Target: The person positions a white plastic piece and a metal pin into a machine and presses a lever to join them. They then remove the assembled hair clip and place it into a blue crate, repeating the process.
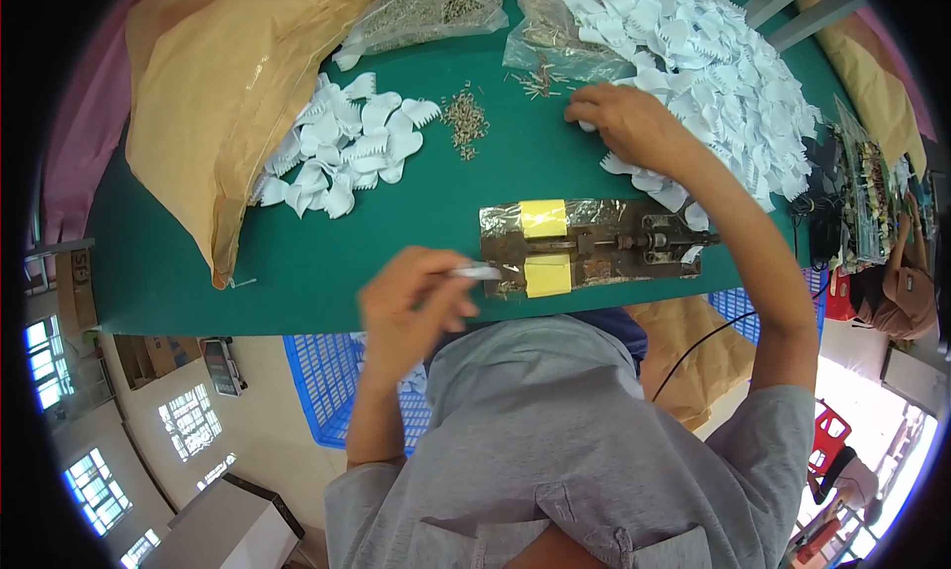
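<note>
My left hand (408,310), slightly blurred, pinches a small white plastic piece (479,272) at the left end of a metal jig (604,244). Two yellow pads (548,276) cover part of that jig, and a rod mechanism sits at its right. Farther off, my right hand (632,125) has its fingers curled beside the big heap of white toothed plastic pieces (728,99), which look like claw clip halves. A bit of white shows under those fingertips; its shape is mostly hidden. Thin metal pins (541,82) lie just beyond.
A smaller pile of white toothed pieces (342,143) spills from a tan sack (238,84) at left. Small metal springs (464,123) lie mid-table, with clear bags (426,14) behind. Blue baskets (322,391) stand below the green table's (297,302) near edge. A black cable (693,346) hangs at right.
</note>
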